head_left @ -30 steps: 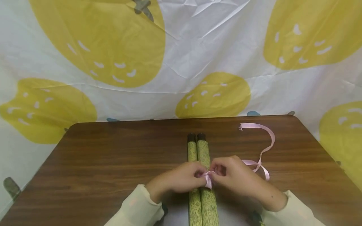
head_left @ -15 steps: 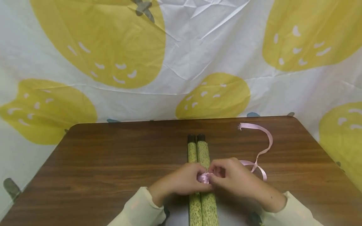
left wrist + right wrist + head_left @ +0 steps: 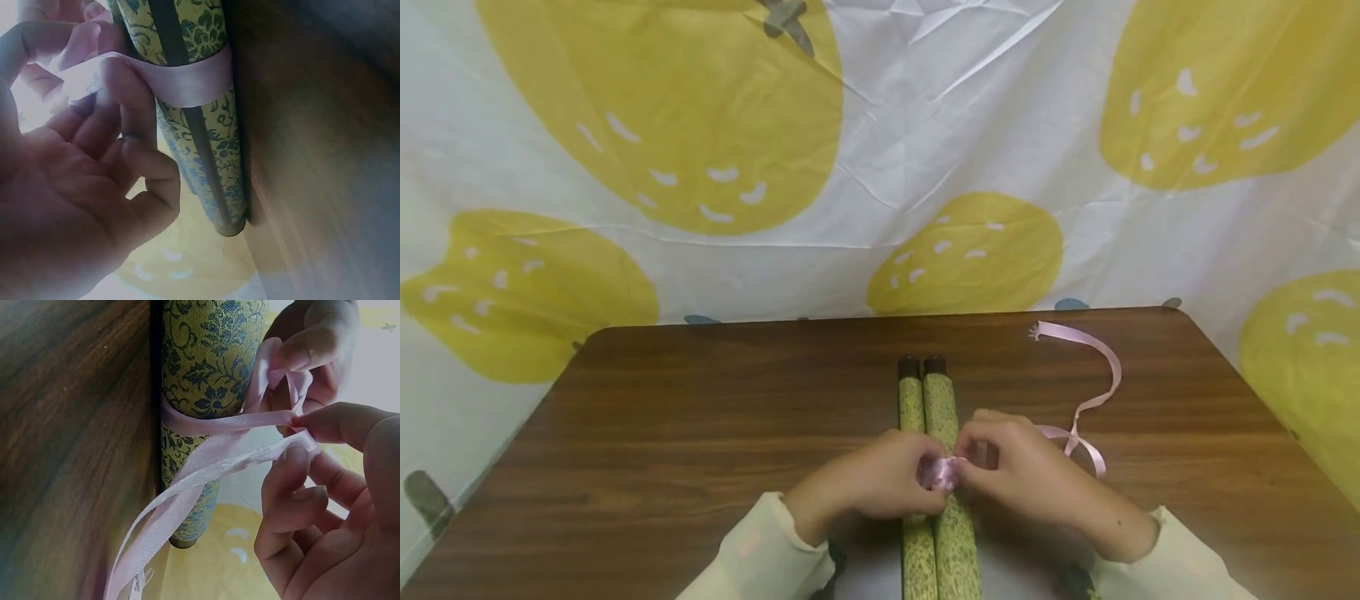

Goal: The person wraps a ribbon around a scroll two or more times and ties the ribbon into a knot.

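Pinching the pink ribbon (image 3: 943, 475), left hand (image 3: 883, 475) and right hand (image 3: 1022, 471) face each other over two patterned rolls (image 3: 940, 408) (long axes pointing away), the ribbon wrapped crosswise.

Looks like wood across the brown, grained tabletop (image 3: 700, 417), smooth with a low sheen. Woven like brocade, largely matt and finely textured, on the two long yellow-green flower-patterned cloth rolls (image 3: 955, 546) reaching in from the near edge; smooth at their black end caps (image 3: 935, 365). Gleams like satin along the narrow pink ribbon (image 3: 187, 84), frayed into threads toward the far right corner. Creased and faintly shiny on the white, yellow-printed cloth (image 3: 970, 142) hanging past the far edge.
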{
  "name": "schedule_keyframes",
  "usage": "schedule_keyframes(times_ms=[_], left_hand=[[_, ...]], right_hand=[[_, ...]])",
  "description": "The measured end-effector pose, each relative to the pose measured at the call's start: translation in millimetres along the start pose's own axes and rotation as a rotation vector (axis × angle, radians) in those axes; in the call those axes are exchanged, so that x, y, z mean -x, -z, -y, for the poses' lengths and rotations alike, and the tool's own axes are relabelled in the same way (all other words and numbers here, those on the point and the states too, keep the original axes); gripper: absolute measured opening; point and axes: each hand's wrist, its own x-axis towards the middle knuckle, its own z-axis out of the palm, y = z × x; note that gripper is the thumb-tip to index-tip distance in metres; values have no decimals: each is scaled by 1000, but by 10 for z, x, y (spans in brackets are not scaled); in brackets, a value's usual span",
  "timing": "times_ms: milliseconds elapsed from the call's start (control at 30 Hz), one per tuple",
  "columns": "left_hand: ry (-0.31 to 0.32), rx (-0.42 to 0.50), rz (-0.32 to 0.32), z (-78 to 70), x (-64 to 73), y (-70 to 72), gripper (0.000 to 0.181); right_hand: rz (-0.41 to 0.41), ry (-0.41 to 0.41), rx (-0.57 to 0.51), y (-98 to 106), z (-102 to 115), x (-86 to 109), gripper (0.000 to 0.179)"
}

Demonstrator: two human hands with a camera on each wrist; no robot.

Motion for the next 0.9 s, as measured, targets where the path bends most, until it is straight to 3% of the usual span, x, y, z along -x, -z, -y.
schedule_keyframes(times_ms=[167, 500, 667, 900], left_hand=[[-6, 32, -1, -1, 2, 14, 17], [71, 21, -79, -33, -5, 14, 7], [81, -13, -63, -38, 11, 33, 30], [62, 0, 3, -15, 23, 49, 36]], right_hand=[[11, -9, 4, 5, 6, -3, 8], [36, -34, 9, 17, 5, -14, 7], [33, -33, 15, 18, 1, -14, 7], [45, -44, -3, 40, 18, -14, 7]])
